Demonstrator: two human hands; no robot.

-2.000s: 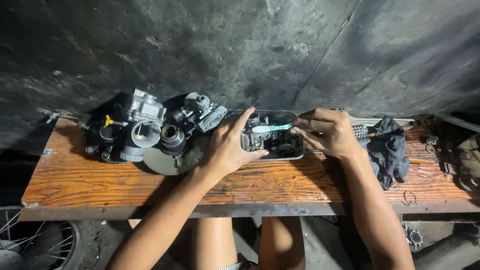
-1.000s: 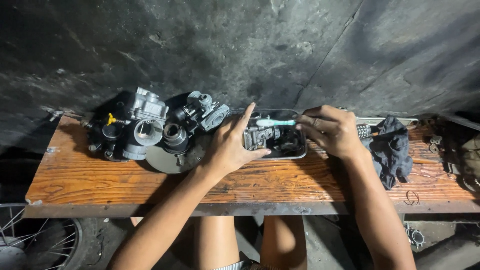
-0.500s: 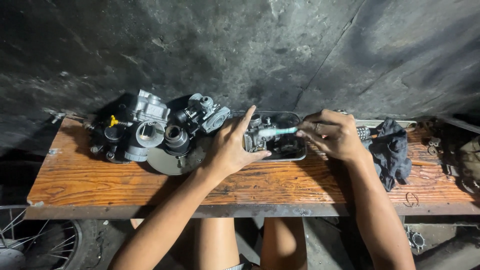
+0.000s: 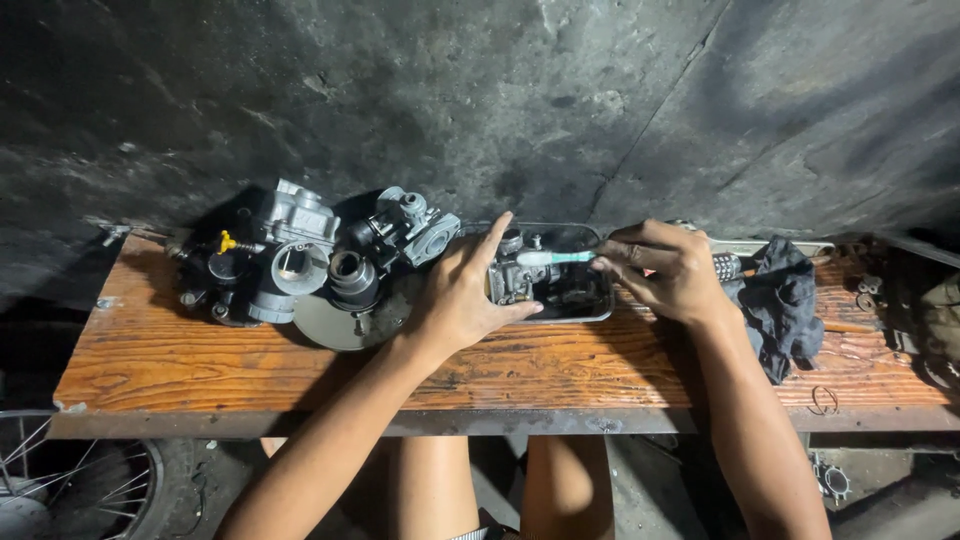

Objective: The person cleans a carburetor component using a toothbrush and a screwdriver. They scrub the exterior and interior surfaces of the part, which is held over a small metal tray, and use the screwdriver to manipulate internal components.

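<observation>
Left hand point(image 4: 462, 295), at frame centre, grips a small metal carburettor part point(image 4: 512, 280) over a shallow metal tray point(image 4: 590, 305) on the wooden bench point(image 4: 200, 360). Right hand point(image 4: 665, 270), just right, pinches a light-handled toothbrush point(image 4: 553, 258) against it. More carburettors point(image 4: 300, 262) sit centre-left.

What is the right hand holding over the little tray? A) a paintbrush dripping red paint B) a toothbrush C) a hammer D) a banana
B: the right hand pinches a pale green and white toothbrush, its head against the small metal engine part that the left hand steadies in the shallow tray.
</observation>
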